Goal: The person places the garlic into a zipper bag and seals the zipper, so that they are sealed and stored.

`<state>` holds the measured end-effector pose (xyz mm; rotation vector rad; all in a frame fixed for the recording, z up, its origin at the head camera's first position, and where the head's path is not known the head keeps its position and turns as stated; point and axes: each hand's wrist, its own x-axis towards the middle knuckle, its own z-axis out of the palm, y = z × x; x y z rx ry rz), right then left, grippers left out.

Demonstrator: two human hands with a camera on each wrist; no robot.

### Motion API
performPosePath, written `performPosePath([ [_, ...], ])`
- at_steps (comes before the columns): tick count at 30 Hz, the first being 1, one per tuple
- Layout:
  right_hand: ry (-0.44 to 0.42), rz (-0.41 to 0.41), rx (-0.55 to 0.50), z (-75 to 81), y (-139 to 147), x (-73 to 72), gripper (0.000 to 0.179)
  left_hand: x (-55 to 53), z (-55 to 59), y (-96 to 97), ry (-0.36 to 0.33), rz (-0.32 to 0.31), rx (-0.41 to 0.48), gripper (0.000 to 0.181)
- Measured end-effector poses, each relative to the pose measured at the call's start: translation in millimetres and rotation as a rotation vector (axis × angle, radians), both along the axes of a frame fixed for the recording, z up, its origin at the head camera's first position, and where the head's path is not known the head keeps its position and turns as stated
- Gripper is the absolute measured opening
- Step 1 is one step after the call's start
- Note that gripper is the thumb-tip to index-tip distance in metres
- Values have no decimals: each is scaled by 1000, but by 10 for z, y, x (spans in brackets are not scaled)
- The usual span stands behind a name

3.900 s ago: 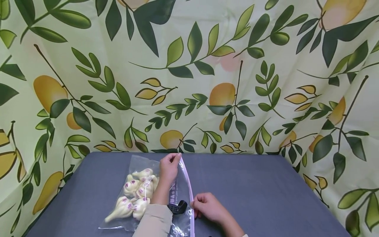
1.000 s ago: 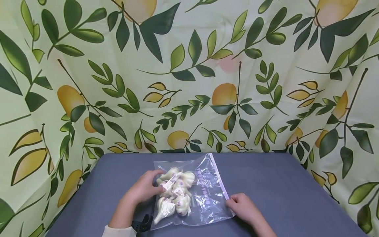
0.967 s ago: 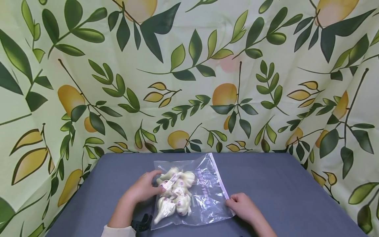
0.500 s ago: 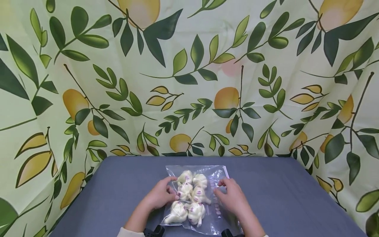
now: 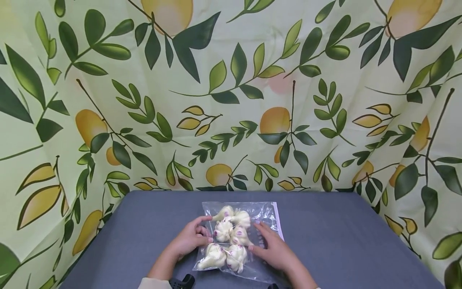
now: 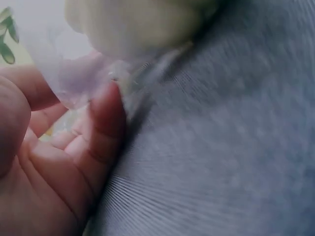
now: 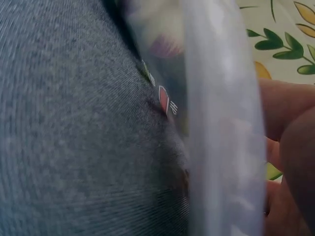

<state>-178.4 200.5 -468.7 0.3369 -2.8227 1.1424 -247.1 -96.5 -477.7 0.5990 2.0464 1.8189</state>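
A zip-top clear plastic bag (image 5: 265, 210) lies on the table, its pale sealing strip at the right edge. Inside it several white garlic bulbs (image 5: 236, 257) with purple marks sit in rough rows. My left hand (image 5: 191, 239) touches the bag's left side, index finger and thumb spread against the bulbs. In the left wrist view, fingers (image 6: 106, 115) meet the bag's edge beside a blurred pale bulb (image 6: 142, 24). My right hand (image 5: 276, 249) rests on the bag's right part, thumb and index finger apart beside the bulbs. A bag fold hides some right fingers in the right wrist view.
The grey-blue cloth-covered table (image 5: 343, 237) extends to both sides of the bag. Behind it and at its sides hangs a pale curtain (image 5: 231, 136) printed with leaves and orange fruit. Dark wrist straps (image 5: 182, 281) show near the front.
The bag has been turned and shifted right, now lying squarer. My left hand moved from the strip to its left side; my right hand left the strip and came over the bag's right part.
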Motion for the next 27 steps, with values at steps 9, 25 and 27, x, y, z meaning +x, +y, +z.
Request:
performPosePath([
  [9, 9, -32, 17, -29, 17, -37, 73, -54, -6, -144, -107, -265, 42, 94],
  [25, 11, -71, 15, -25, 69, -51, 68, 81, 106, 226, 192, -85, -255, 89],
  [27, 16, -75, 15, -23, 87, -59, 68, 74, 107, 263, 223, -72, -278, 89],
])
